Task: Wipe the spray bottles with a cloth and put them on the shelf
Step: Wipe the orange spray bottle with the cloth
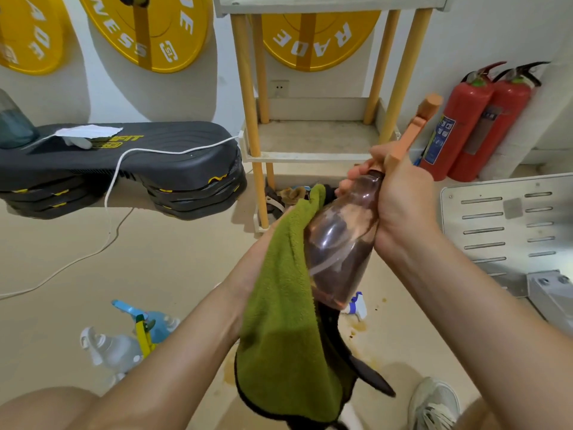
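Observation:
My right hand [400,197] grips the neck of a brown see-through spray bottle [341,243] with an orange trigger head [415,128], held tilted in front of me. My left hand [273,231] is mostly hidden under a green cloth [279,305] and holds it pressed against the bottle's left side. On the floor at lower left stand a blue spray bottle [155,324] and a clear one with a white head [111,349]. A white and blue trigger head [356,305] shows just behind the held bottle. The shelf [310,156] with yellow posts stands ahead.
Stacked black step platforms [124,169] with a white cable lie to the left. Two red fire extinguishers [483,125] lean at the right wall. A grey metal panel [508,231] lies on the right. Yellow weight plates [148,32] hang on the wall. My shoe [434,405] is at bottom right.

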